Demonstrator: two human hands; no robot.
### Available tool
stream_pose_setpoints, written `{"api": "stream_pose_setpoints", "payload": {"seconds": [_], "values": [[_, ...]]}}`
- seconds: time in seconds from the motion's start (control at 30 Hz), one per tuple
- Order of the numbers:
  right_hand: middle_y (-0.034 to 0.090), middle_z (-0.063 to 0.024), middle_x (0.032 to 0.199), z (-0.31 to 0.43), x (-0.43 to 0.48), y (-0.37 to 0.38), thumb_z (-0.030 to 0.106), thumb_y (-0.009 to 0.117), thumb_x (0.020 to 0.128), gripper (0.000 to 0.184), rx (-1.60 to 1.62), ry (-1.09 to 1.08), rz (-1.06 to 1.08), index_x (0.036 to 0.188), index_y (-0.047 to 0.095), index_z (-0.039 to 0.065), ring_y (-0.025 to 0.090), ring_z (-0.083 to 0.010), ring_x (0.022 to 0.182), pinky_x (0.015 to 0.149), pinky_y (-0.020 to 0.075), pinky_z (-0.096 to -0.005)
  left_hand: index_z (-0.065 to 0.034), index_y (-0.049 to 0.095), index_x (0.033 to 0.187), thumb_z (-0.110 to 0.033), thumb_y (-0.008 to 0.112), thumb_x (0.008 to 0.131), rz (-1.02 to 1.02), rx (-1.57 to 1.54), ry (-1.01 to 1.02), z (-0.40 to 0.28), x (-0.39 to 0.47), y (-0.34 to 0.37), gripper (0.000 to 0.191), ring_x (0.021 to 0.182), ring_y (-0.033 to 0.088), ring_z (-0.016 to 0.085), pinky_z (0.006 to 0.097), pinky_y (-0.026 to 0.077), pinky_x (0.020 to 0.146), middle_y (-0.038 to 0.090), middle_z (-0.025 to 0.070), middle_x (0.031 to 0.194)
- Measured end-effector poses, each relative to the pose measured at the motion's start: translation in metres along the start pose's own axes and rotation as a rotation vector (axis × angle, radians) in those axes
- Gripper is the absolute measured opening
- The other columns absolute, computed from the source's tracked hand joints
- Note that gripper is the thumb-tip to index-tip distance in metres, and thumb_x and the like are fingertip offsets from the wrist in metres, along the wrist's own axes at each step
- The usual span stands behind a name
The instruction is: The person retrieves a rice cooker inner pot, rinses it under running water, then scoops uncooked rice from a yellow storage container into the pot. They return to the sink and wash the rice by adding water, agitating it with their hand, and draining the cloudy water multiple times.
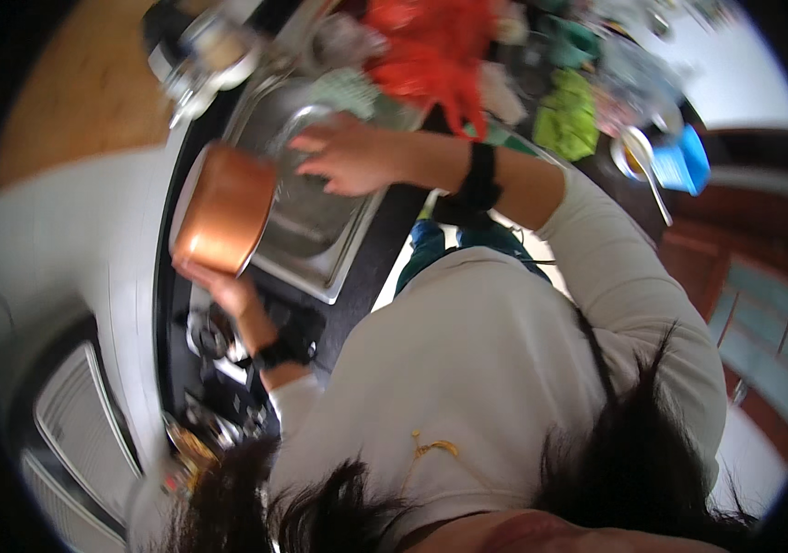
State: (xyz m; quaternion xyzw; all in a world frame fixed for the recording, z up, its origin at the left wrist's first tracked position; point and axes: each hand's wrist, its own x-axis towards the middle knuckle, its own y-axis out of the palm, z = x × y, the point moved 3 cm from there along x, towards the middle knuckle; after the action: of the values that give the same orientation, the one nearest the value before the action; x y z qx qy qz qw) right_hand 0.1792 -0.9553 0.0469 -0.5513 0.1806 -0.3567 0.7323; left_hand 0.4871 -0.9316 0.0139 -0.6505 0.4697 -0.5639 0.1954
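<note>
A copper-coloured pot (pixel 228 207) is tilted on its side at the wall-side edge of the stainless steel sink (pixel 338 276). My left hand (pixel 224 287) grips it from below, near its lower end. My right hand (pixel 349 155) is over the basin, fingers spread and apart from the pot, holding nothing that I can see. Behind those fingers, the basin has bright streaks that look like water, though blur hides the detail. A pale green mesh-like cloth (pixel 345 90) lies at the sink's far end. What the pot contains is hidden.
A red plastic bag (pixel 421 55) is beyond my right hand. Right of it are a green bag (pixel 566 117), a white bowl (pixel 622 155) with a spoon (pixel 653 183), and a blue container (pixel 684 162). A stove burner (pixel 211 335) lies below my left hand.
</note>
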Motion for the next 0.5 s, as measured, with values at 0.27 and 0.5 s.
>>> {"api": "stream_pose_setpoints", "payload": {"seconds": [0.27,0.5], "values": [[0.049,-0.0101,0.120,0.013,-0.124,0.055,0.031,0.062,0.071,0.049,-0.403,0.115,0.211,0.115,0.052,0.013,0.046,-0.0250,0.109,0.089,0.0349,-0.0525,-0.0006,0.007,0.136,0.001,0.058,0.072,-0.245,-0.003,0.036,-0.054,0.013,-0.006,0.082,0.122,0.029,0.039,0.0473,0.028,0.101,0.018,0.0244,0.137],[0.062,-0.0170,0.087,0.130,-0.409,0.120,0.026,0.061,0.069,0.032,0.567,0.775,-0.094,0.096,0.063,0.007,0.057,-0.0346,0.085,0.074,0.0450,-0.0423,0.0137,0.042,0.109,0.006,0.043,0.073,0.174,-1.651,-0.981,-0.184,-0.055,0.046,0.037,0.103,0.049,0.035,0.0379,0.050,0.082,0.046,0.0215,0.114]]}}
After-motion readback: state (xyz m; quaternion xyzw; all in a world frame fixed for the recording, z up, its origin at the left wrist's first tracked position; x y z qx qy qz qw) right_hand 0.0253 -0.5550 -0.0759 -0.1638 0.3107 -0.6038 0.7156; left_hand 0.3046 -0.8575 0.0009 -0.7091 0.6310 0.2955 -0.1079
